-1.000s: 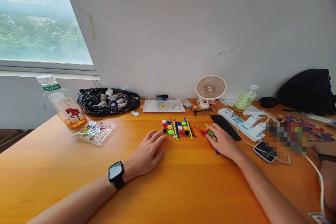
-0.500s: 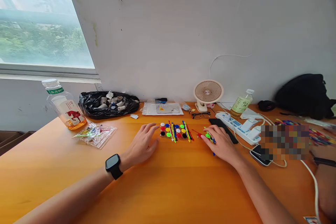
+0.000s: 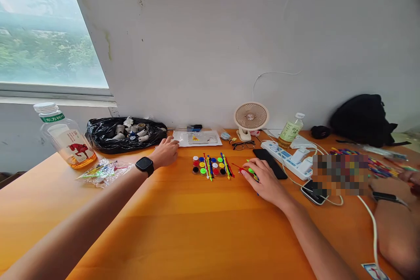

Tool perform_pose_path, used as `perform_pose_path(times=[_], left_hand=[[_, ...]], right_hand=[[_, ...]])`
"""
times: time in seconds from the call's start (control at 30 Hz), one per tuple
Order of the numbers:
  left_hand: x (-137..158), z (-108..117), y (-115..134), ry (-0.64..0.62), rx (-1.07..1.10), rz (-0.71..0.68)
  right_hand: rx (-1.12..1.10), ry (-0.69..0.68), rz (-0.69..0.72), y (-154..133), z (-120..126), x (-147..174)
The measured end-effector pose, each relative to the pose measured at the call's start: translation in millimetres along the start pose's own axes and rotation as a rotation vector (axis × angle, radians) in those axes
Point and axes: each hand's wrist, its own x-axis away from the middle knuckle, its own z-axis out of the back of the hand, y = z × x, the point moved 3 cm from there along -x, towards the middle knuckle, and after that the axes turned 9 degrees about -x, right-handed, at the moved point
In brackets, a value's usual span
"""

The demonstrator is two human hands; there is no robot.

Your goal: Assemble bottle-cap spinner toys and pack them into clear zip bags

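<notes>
- Covering part of a loose plastic cluster (image 3: 251,170), with red and green showing, the right hand (image 3: 265,178) is found at 3 o'clock from the disc rows, fingers bent; whether anything's being pinched can't be told, view's blocked.
- Left hand (image 3: 165,152) is held at about 10 o'clock, right by the white packet (image 3: 201,138); fingers loosely spread, nothing seen in them, contact can't be made out.
- Multicoloured plastic discs (image 3: 202,165) are laid in two neat blocks at the dial's centre, with arrow-tipped sticks (image 3: 209,167) bundled between the blocks and again at their 3 o'clock side.
- All of it's probably featherlight, stiff and kinda slick. Sticks are best gripped mid-shaft, since thin ends might snap; discs are best pinched by the rim.
- Black phone (image 3: 269,163) is parked just past the right hand, also around 3 o'clock.
</notes>
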Motion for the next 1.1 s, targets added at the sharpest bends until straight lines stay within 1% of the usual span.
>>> perform_pose_path(times=[0.13,0.27,0.33,0.47,0.6,0.73,0.83,0.9,1.0,1.03,1.07,1.1], left_hand=[[5,3,2,0.036,-0.002,-0.008],[-3,7,2,0.101,0.003,0.07],[-12,5,5,0.112,0.009,0.095],[-30,-7,16,0.091,0.026,0.111],[-35,-9,22,0.147,0.03,0.117],[-29,7,10,0.247,0.034,0.159],[-16,29,-1,0.356,0.069,0.224],[1,50,-6,0.524,0.256,0.285],[38,82,0,0.663,0.655,0.333],[51,91,5,0.671,0.815,0.334],[64,98,11,0.652,0.971,0.326],[75,104,19,0.585,1.103,0.317]], right_hand=[[-0.023,0.0,0.002,-1,-1,0],[-0.029,-0.02,0.004,-3,-2,0],[-0.028,-0.029,-0.002,-5,-2,0],[-0.027,-0.023,-0.015,-7,0,0],[-0.027,-0.01,-0.014,-6,1,1],[-0.03,-0.015,0.004,-6,0,0],[-0.062,0.023,0.038,-11,2,0],[-0.109,0.071,0.069,-17,5,-2],[-0.212,0.124,0.094,-30,9,-5],[-0.26,0.123,0.092,-36,10,-6],[-0.314,0.108,0.083,-43,10,-8],[-0.374,0.077,0.068,-51,10,-9]])
